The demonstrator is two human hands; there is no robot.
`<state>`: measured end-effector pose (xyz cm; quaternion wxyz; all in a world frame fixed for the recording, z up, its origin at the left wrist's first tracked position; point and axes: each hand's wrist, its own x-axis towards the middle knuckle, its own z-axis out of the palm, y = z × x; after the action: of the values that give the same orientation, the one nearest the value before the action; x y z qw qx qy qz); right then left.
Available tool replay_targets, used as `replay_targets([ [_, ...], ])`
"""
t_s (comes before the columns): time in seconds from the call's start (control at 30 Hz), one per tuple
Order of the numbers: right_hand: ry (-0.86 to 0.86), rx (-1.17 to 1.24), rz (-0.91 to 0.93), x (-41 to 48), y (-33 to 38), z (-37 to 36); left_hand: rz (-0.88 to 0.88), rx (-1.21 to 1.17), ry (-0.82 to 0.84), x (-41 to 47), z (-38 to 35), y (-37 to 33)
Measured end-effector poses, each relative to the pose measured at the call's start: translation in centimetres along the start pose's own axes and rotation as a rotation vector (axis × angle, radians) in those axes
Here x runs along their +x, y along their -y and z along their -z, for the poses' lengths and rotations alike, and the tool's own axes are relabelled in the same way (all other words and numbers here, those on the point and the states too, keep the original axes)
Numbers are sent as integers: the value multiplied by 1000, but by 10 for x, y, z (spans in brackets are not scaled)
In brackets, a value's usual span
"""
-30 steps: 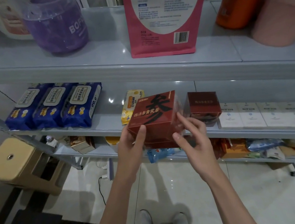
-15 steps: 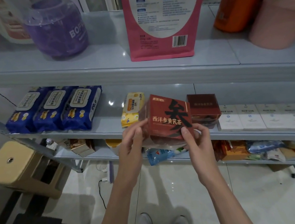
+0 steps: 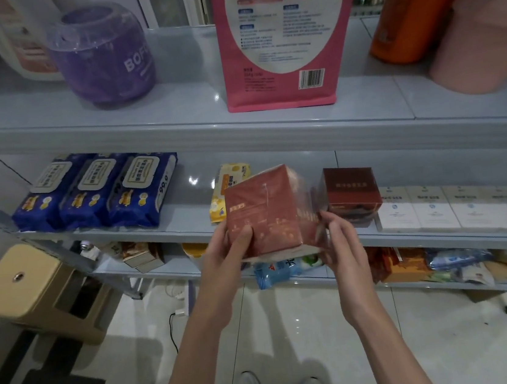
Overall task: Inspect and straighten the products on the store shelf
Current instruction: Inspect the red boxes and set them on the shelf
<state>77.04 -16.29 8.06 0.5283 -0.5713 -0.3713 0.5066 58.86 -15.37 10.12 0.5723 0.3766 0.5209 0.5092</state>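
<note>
A dark red tea box (image 3: 264, 209) wrapped in clear film is held in the air in front of the middle shelf (image 3: 186, 225). My left hand (image 3: 225, 256) grips its left side, thumb on the face turned to me. My right hand (image 3: 339, 242) holds its right edge with bent fingers. That face carries small gold print. A second red box (image 3: 349, 191) of the same kind stands on the shelf just right of the held one. A yellow wipes pack (image 3: 229, 183) lies behind the held box, partly hidden.
Three blue wipes packs (image 3: 95, 192) lie at the shelf's left, white boxes (image 3: 452, 207) at its right. On the top shelf stand a purple tub (image 3: 101, 57), a pink bag (image 3: 281, 35) and an orange container (image 3: 408, 10). A tan stool (image 3: 17, 284) stands lower left.
The box has been turned in my hands: the face with large black characters is gone from view and a plainer side with small gold print now faces me. Both hands shifted their grip.
</note>
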Motion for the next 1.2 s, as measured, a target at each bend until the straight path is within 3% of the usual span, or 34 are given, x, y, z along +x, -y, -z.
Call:
replay_targets([
  [0.23,147,-172,38,-1,17,-1,-134,37,-46,0,-1,-7],
  [0.63,141,-33,-22,4,5,-2,-501,432,-72,-1,-6,-3],
  [0.9,136,-23,-3,3,6,-3,-502,443,-76,-2,-6,-5],
  [1.07,147,-53,116,-1,9,-4,-307,241,-66,-3,-3,-5],
  [1.2,182,-148,239,-1,8,-1,-264,123,-75,-1,1,-3],
])
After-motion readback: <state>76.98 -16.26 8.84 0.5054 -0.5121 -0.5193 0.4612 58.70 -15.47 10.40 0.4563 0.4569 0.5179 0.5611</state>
